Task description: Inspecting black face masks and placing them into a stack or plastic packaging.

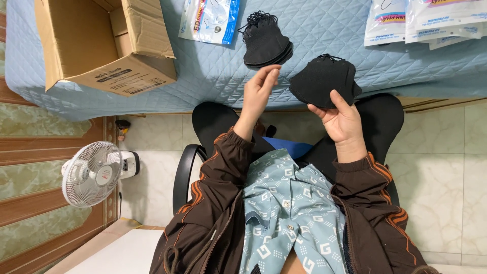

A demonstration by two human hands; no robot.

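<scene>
Two hands raised over the lap, just at the near edge of the blue quilted surface (pixel 203 76). Right hand (pixel 342 122) palm up, fingers closed on one black mask (pixel 324 78), thumb pressed on its near side, the other fingers hidden behind it. Mask held upright, half over the surface edge and half over a knee. Left hand (pixel 259 91) open, fingers straight and close together, pointing far, holding nothing. Small gap between the left fingertips and the mask in the right hand; not touching.

Just past the left fingertips, a stack of black masks (pixel 266 43) lying flat on the surface, loops bunched at the far end. Plenty of bare quilt around the stack on both sides. Far left, an open cardboard box (pixel 109 45), its near corner close to the surface edge. Between box and stack, a flat blue and white packet (pixel 209 20). Far right, several white packets (pixel 426 20) in a pile, well apart from both hands.

Down on the tiled floor at the left, a small white fan (pixel 94 172) beside the black chair arm (pixel 183 172). Both brown sleeves bent at the elbow, wrists lifted.
</scene>
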